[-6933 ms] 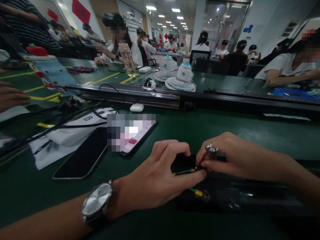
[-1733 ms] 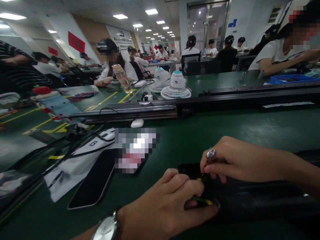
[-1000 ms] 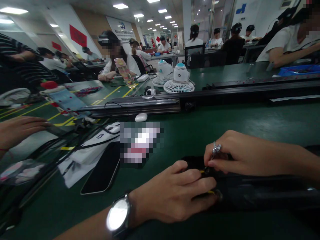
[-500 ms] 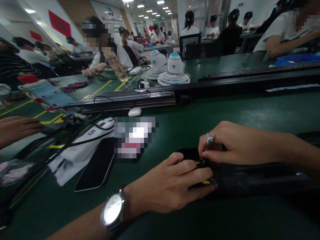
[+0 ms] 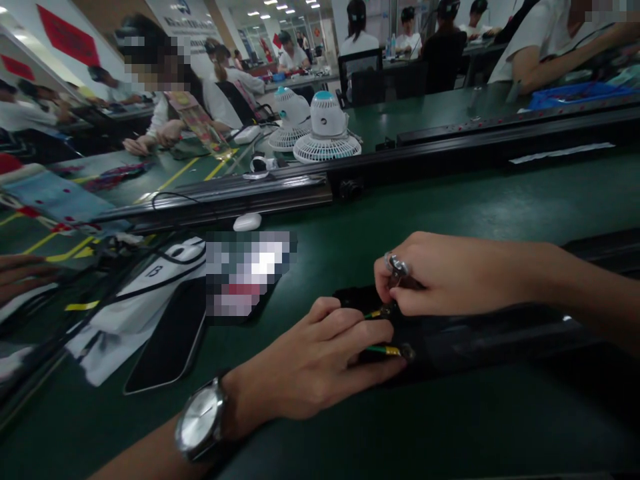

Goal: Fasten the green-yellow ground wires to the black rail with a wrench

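My left hand [image 5: 320,360], with a watch [image 5: 200,423] on its wrist, is closed around green-yellow wires [image 5: 383,349] at the end of a long black part [image 5: 480,337] lying on the green table. My right hand [image 5: 440,280] is closed on a small metal-tipped tool [image 5: 396,270], held upright with its lower end at the wire's terminal on the black part. The two hands almost touch over the part's left end.
A dark phone [image 5: 167,343] and a second, blurred phone lie left of my hands on white paper [image 5: 130,313] with black cables. A white earbud case [image 5: 247,221] sits by a black rail [image 5: 350,183]. Two small fans [image 5: 325,130] stand beyond. Another person's hand [image 5: 20,277] rests at the far left.
The view has swung so the hands sit higher and further left in frame. My left fingers have opened slightly, exposing more of the green-yellow wires. The right hand keeps the tool on the terminal.
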A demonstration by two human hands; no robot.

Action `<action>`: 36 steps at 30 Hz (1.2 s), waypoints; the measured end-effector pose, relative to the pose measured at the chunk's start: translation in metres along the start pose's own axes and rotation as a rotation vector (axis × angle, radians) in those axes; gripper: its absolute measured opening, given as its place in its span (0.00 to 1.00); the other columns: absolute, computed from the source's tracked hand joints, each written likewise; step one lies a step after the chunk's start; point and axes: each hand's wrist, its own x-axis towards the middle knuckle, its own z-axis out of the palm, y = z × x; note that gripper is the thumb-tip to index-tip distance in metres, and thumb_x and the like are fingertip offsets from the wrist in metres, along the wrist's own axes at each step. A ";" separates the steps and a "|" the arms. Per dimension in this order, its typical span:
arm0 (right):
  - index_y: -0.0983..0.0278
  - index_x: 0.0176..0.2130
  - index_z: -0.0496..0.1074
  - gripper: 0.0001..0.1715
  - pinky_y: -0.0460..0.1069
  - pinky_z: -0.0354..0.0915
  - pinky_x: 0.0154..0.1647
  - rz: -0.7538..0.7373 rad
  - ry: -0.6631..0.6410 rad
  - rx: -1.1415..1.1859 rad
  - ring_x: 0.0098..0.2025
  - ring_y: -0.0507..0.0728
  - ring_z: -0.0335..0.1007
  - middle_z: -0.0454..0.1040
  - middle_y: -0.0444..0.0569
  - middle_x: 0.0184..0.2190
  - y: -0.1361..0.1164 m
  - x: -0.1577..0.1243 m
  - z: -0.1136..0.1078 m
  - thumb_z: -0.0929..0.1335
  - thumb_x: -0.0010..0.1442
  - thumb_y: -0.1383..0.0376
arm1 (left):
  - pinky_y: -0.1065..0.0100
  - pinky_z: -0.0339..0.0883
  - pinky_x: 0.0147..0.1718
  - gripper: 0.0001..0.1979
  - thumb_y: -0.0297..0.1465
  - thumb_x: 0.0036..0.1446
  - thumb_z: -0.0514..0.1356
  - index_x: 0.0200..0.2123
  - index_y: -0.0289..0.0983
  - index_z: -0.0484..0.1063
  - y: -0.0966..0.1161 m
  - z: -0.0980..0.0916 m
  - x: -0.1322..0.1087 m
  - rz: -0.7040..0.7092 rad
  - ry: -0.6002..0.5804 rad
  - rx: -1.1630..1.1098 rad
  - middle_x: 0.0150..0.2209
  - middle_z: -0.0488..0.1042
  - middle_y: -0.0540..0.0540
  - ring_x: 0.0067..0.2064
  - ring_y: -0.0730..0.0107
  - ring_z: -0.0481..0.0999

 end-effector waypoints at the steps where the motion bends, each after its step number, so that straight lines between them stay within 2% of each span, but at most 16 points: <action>1: 0.65 0.39 0.79 0.12 0.47 0.60 0.30 0.001 0.005 0.013 0.29 0.53 0.72 0.81 0.46 0.31 0.000 0.000 0.000 0.65 0.62 0.70 | 0.62 0.55 0.40 0.15 0.26 0.71 0.57 0.57 0.43 0.73 0.000 0.000 0.000 -0.003 -0.008 -0.001 0.52 0.73 0.45 0.42 0.68 0.68; 5: 0.66 0.41 0.79 0.13 0.46 0.62 0.33 -0.018 0.024 0.065 0.32 0.53 0.73 0.80 0.45 0.32 0.001 0.000 -0.003 0.66 0.60 0.72 | 0.61 0.56 0.40 0.15 0.26 0.71 0.56 0.57 0.43 0.73 0.000 -0.002 0.000 -0.016 -0.038 -0.010 0.52 0.73 0.45 0.42 0.68 0.69; 11: 0.66 0.38 0.78 0.11 0.45 0.60 0.29 -0.025 0.087 0.048 0.27 0.51 0.70 0.77 0.42 0.27 0.001 -0.001 -0.005 0.67 0.58 0.72 | 0.61 0.57 0.42 0.15 0.25 0.70 0.56 0.56 0.43 0.74 0.000 -0.002 -0.001 -0.024 -0.035 -0.026 0.52 0.73 0.45 0.45 0.66 0.69; 26: 0.66 0.36 0.78 0.09 0.46 0.59 0.30 -0.062 0.081 0.024 0.26 0.51 0.69 0.77 0.43 0.26 -0.002 -0.001 -0.003 0.67 0.58 0.72 | 0.61 0.57 0.43 0.15 0.25 0.71 0.55 0.56 0.42 0.74 0.000 -0.002 -0.001 -0.016 -0.014 -0.032 0.52 0.73 0.44 0.46 0.65 0.69; 32: 0.66 0.37 0.78 0.08 0.46 0.58 0.28 -0.058 0.084 0.001 0.25 0.51 0.69 0.77 0.43 0.26 -0.002 0.000 -0.001 0.67 0.59 0.71 | 0.60 0.57 0.44 0.18 0.26 0.72 0.52 0.61 0.44 0.69 0.000 0.001 -0.003 -0.014 -0.084 -0.012 0.55 0.70 0.43 0.46 0.64 0.68; 36: 0.66 0.38 0.78 0.09 0.46 0.54 0.24 -0.039 0.071 -0.022 0.23 0.51 0.67 0.77 0.43 0.25 -0.003 0.001 0.001 0.67 0.62 0.68 | 0.61 0.58 0.44 0.19 0.28 0.72 0.53 0.63 0.45 0.68 0.002 0.003 -0.002 -0.022 -0.091 0.003 0.55 0.70 0.43 0.47 0.64 0.68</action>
